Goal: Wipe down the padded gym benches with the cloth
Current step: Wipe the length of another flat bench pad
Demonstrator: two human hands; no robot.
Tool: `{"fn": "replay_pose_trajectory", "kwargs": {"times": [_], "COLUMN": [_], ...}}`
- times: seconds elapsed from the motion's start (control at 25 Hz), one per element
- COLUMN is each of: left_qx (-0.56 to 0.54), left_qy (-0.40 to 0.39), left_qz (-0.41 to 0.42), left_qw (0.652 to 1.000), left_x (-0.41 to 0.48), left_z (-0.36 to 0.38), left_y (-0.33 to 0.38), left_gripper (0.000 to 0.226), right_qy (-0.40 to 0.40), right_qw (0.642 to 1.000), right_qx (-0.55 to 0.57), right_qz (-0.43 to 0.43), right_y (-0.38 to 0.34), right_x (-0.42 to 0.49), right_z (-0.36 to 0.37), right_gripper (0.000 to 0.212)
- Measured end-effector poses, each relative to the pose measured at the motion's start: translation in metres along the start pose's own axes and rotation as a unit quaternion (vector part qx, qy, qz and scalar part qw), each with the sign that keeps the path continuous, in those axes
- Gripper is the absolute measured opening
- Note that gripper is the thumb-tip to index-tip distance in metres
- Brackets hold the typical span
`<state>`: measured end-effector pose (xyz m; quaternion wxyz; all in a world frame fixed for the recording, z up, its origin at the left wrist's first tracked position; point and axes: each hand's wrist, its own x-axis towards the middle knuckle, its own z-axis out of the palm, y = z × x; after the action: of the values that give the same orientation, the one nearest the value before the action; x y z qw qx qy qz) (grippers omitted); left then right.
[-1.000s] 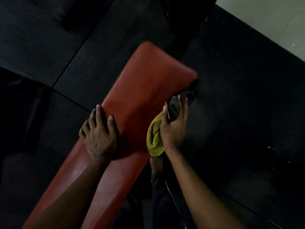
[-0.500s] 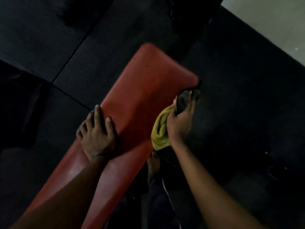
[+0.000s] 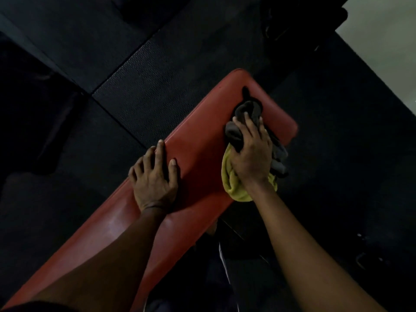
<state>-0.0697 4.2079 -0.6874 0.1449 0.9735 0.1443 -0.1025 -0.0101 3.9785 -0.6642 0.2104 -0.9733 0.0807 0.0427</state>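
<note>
A red padded bench (image 3: pixel 202 131) runs from the lower left up to the middle of the view. My right hand (image 3: pixel 252 154) presses a bunched cloth (image 3: pixel 231 185), yellow and dark grey, onto the bench top near its far right end, with fingers curled over the grey part. My left hand (image 3: pixel 155 179) rests flat on the bench's left edge, fingers spread and some hanging over the side.
Black rubber floor mats (image 3: pixel 146 91) surround the bench. A pale floor strip (image 3: pixel 387 52) shows at the top right. My foot and a dark trouser leg (image 3: pixel 225 255) stand just right of the bench. Dark equipment sits at the top.
My right hand has carried the cloth from the bench's right side up onto its top surface near the far end. The left hand has stayed in place.
</note>
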Motion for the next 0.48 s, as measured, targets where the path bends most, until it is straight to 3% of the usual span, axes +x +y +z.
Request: {"fn": "replay_pose_trajectory", "kwargs": {"times": [0.08,0.2,0.28,0.48], "left_qx": [0.002,-0.001,0.000,-0.005], "left_qy": [-0.006,-0.018,-0.024,-0.033], "left_qz": [0.002,-0.003,-0.004,0.001], "left_qw": [1.000,1.000,1.000,0.999], "left_x": [0.000,0.000,0.000,0.000], "left_z": [0.000,-0.002,-0.003,-0.004], "left_y": [0.002,0.001,0.001,0.000], "left_gripper": [0.064,0.065,0.065,0.065], "right_qy": [-0.012,-0.104,-0.143,-0.124], "right_qw": [1.000,0.976,0.956,0.975], "right_qx": [-0.009,-0.052,-0.061,-0.083], "right_qz": [0.002,-0.187,-0.249,-0.163], "right_y": [-0.022,-0.045,-0.046,-0.073], "right_x": [0.015,0.016,0.024,0.048], "right_z": [0.006,0.016,0.012,0.016], "right_gripper": [0.065,0.069,0.067,0.061]}}
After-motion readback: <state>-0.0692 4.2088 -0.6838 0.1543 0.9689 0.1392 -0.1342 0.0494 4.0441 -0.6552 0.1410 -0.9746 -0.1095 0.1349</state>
